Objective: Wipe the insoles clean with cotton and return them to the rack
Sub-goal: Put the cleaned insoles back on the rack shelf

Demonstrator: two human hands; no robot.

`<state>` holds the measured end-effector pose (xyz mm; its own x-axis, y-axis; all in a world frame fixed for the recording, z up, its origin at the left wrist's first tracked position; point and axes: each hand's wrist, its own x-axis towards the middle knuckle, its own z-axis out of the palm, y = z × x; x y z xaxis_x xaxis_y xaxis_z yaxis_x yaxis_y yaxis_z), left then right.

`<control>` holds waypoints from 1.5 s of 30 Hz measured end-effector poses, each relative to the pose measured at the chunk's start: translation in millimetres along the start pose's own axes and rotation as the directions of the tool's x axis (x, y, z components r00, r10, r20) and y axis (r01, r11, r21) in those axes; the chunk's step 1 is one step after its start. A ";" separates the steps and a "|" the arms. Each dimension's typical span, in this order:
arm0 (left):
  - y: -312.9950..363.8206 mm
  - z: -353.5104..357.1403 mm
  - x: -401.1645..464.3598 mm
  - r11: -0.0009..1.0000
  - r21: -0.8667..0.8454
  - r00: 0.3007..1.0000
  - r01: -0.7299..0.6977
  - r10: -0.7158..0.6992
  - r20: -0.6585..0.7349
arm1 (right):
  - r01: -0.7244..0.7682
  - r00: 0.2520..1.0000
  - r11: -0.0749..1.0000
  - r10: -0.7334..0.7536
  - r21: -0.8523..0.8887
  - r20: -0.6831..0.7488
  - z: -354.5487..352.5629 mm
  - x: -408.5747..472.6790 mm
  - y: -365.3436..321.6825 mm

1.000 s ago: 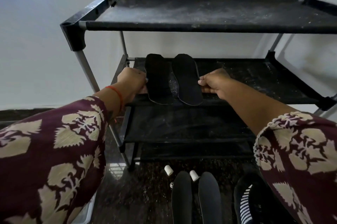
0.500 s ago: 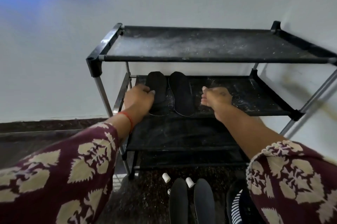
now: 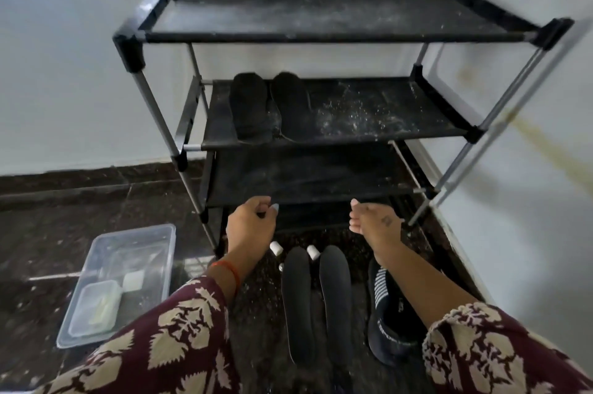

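Two black insoles (image 3: pixel 271 106) lie side by side on the left of the middle shelf of the black rack (image 3: pixel 385 124). Another pair of dark insoles (image 3: pixel 316 300) lies on the floor in front of the rack. Two small white cotton rolls (image 3: pixel 276 248) (image 3: pixel 313 252) sit at their toe ends. My left hand (image 3: pixel 252 225) hovers above the floor with fingers loosely curled and holds nothing. My right hand (image 3: pixel 373 222) hangs to the right of it, also loosely curled and empty. Both hands are well below the middle shelf.
A clear plastic tray (image 3: pixel 118 281) with a smaller container and a white pad stands on the dark floor at the left. A black shoe with white stripes (image 3: pixel 386 313) lies right of the floor insoles. The white wall is behind the dusty rack.
Both hands let go of the two insoles on the middle shelf and drew back and down toward the floor. The view tilted down, showing the tray and floor.
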<state>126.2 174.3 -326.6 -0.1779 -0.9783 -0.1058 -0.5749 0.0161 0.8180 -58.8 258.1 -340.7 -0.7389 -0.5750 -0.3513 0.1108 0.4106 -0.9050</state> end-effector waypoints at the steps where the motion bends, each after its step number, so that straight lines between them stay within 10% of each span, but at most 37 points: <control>1: -11.3 8.1 -1.1 0.999 0.034 1.000 0.012 -0.012 0.017 | -0.026 1.000 0.999 0.026 -0.020 -0.002 2.4 3.3 16.0; 13: -151.7 98.8 -14.5 0.916 0.366 0.899 0.168 -0.294 0.324 | -0.154 0.988 0.869 0.148 -0.470 -0.050 22.9 31.6 181.1; 21: -201.8 147.6 -29.0 0.775 0.537 0.783 0.334 -0.545 0.299 | -0.165 0.982 0.565 0.174 -0.808 -0.079 35.2 22.7 232.3; 30: -217.4 165.0 -26.4 0.780 0.404 0.730 0.478 -0.608 0.311 | -0.263 0.961 0.663 0.245 -0.701 -0.129 37.1 28.8 248.0; 45: -157.3 94.8 -29.9 0.715 -0.017 0.609 0.699 -0.583 0.537 | -0.517 0.855 0.853 0.518 0.071 0.002 10.5 6.0 201.1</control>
<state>146.2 220.6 -505.7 -0.2019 -0.4948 -0.8452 -0.5220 -0.6759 0.5203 -34.0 329.8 -527.3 -0.5732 -0.2804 -0.7700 0.5238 0.5972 -0.6074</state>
